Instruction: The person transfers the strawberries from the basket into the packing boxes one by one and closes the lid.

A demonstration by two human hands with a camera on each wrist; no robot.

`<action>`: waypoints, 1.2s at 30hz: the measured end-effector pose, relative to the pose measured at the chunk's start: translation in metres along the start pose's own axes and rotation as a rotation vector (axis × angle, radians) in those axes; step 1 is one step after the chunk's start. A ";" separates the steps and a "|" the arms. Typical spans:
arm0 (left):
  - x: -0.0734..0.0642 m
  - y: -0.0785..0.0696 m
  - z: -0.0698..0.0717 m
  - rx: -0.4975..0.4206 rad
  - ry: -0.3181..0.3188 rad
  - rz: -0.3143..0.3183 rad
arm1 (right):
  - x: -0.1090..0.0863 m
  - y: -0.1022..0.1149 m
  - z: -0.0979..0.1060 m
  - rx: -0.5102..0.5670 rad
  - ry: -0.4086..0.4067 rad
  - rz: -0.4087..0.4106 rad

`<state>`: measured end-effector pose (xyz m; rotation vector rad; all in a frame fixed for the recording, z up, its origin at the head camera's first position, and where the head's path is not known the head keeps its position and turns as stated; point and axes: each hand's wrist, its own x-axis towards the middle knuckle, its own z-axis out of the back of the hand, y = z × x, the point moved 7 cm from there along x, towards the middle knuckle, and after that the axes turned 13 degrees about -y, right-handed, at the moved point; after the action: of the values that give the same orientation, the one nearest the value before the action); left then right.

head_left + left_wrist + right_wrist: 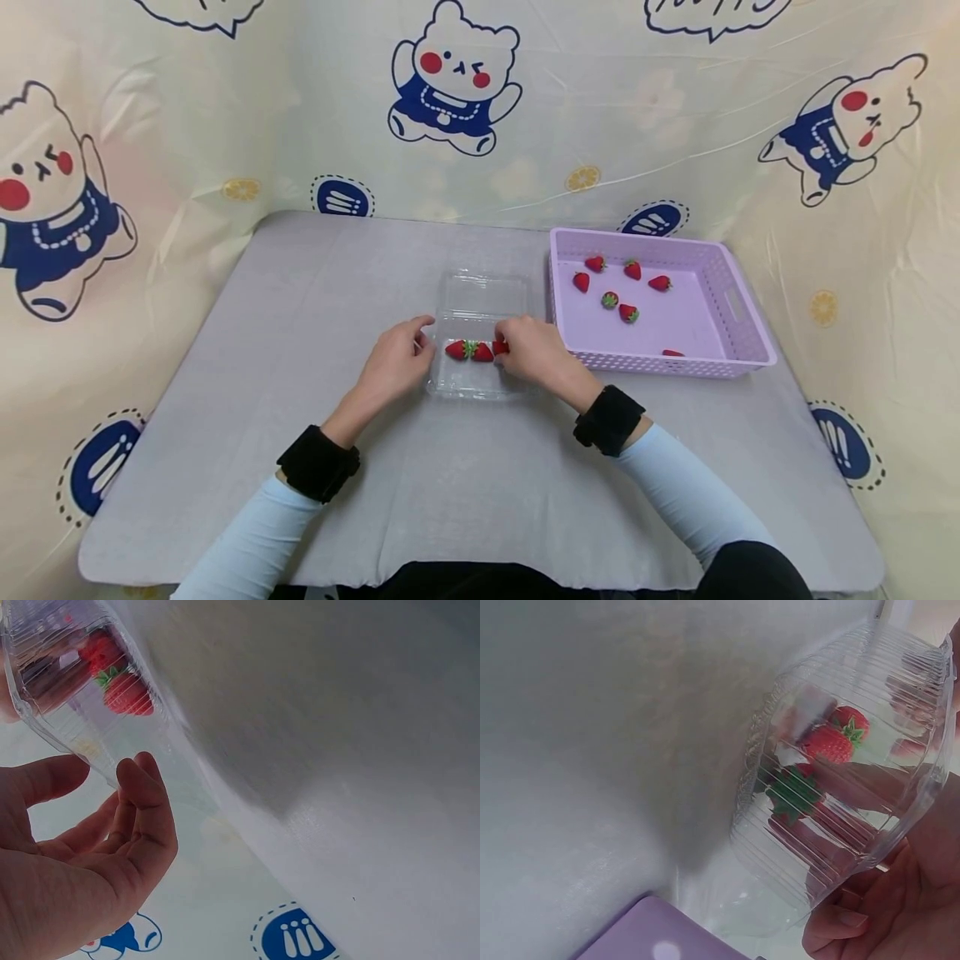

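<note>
A clear plastic clamshell box (468, 382) lies on the table with its lid (483, 292) folded back. Two strawberries (457, 350) rest in it, leafy ends together. My right hand (536, 350) reaches over the right side of the box and pinches another strawberry (795, 791) beside them; its leafy top shows through the ribbed wall in the right wrist view. At the left rim, my left hand (399, 357) has loosely bent fingers, thumb and fingertips (139, 776) by the box edge. Whether they press on it is hard to tell.
To the right stands a lilac plastic basket (705, 308) with several strawberries (628, 313) scattered inside; its near left corner is close to my right hand. A grey cloth covers the table (450, 492). A patterned curtain (315, 92) hangs behind and at both sides.
</note>
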<state>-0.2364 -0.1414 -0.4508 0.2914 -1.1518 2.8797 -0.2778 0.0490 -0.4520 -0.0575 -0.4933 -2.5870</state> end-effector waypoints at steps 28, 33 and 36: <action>0.000 0.003 -0.002 0.005 0.012 0.019 | -0.004 0.001 0.017 0.110 -0.051 -0.054; 0.001 0.002 0.000 0.005 0.007 0.019 | -0.004 -0.002 0.025 0.118 -0.089 -0.062; 0.002 0.001 0.001 0.006 0.004 0.021 | -0.004 -0.005 0.030 0.138 -0.097 -0.064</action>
<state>-0.2383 -0.1430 -0.4510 0.2748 -1.1529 2.9008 -0.2783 0.0655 -0.4261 -0.1217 -0.7193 -2.6135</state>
